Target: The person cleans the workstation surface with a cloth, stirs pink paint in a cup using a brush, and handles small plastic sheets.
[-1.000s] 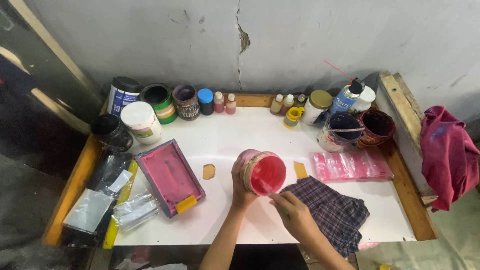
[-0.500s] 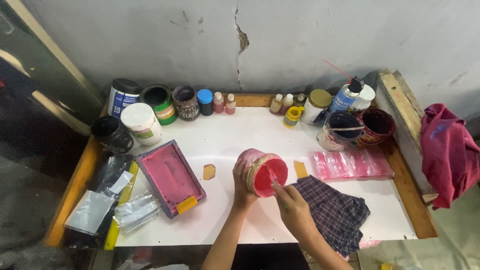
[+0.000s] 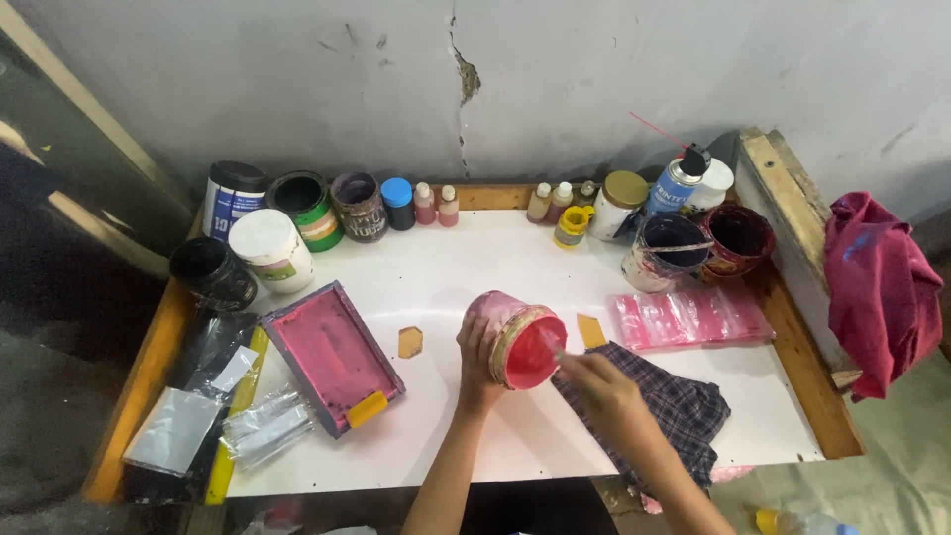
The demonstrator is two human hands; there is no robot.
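My left hand [image 3: 477, 359] grips a pink-stained jar [image 3: 517, 338] of red paint, tilted so its mouth faces me and to the right. My right hand [image 3: 600, 383] is at the jar's rim, holding a thin stick or spatula whose tip reaches into the red paint. Under my right forearm lies a dark plaid cloth [image 3: 674, 411] on the white tabletop [image 3: 466, 267].
A pink-coated framed screen [image 3: 331, 355] lies left of the jar, beside two small tan chips [image 3: 409, 342]. Pink plastic bags [image 3: 691, 317] lie at right. Paint tubs, small bottles and a spray can [image 3: 677, 181] line the back edge. A red cloth [image 3: 882, 287] hangs at far right.
My right hand has moved up from the plaid cloth to the jar's mouth, and the stick now dips into the paint. The jar has tilted a little more toward me.
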